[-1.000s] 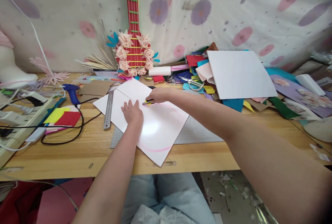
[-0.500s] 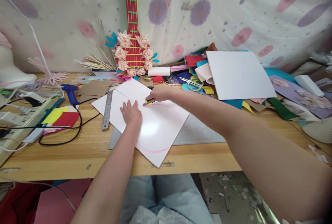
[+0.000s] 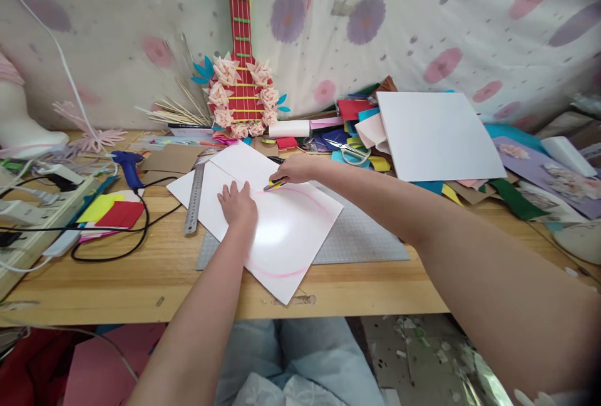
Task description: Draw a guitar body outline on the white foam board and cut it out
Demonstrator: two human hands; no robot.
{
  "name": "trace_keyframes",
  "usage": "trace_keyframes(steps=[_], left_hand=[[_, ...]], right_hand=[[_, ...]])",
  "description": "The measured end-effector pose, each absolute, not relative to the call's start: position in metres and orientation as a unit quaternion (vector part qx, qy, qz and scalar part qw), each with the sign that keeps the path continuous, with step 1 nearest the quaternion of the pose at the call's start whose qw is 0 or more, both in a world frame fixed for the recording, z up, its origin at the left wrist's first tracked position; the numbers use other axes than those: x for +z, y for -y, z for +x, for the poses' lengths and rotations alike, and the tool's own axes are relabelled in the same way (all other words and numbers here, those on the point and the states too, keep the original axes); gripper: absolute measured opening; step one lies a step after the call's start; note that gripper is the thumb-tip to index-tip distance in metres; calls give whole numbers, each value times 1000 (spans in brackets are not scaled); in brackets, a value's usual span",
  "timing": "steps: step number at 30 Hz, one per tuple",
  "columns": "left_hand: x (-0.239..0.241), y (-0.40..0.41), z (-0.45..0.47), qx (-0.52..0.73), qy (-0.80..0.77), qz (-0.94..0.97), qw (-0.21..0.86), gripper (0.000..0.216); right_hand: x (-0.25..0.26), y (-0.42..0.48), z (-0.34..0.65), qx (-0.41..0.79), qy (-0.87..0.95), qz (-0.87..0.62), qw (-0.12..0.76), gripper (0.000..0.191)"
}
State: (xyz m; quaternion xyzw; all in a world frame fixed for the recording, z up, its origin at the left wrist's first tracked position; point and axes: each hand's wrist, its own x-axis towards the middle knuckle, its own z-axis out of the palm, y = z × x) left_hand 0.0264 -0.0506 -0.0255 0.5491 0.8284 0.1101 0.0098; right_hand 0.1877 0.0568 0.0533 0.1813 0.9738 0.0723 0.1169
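Observation:
A white sheet (image 3: 282, 230) with a pink drawn circle lies on a grey cutting mat (image 3: 357, 240) on the wooden table. My left hand (image 3: 238, 203) presses flat on the sheet, fingers spread. My right hand (image 3: 295, 170) is closed round a small yellow knife (image 3: 275, 185), whose tip touches the sheet on the pink line just right of my left hand's fingertips. A straight cut line runs across the sheet's far corner.
A steel ruler (image 3: 194, 198) lies left of the sheet. A blue glue gun (image 3: 127, 165) and black cables sit further left. Scissors (image 3: 350, 151), a white board (image 3: 436, 135) and coloured paper scraps pile up at the back right. A red paper guitar (image 3: 241, 80) leans on the wall.
My right hand with the knife has slid slightly to the right along the pink line. My left hand has stayed put on the sheet.

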Motion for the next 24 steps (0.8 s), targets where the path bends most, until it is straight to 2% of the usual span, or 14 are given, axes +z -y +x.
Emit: trace_keyframes(steps=[24], left_hand=[[-27, 51, 26, 121, -821, 557, -9, 51]], right_hand=[[45, -69, 208, 55, -974, 188, 112, 41]])
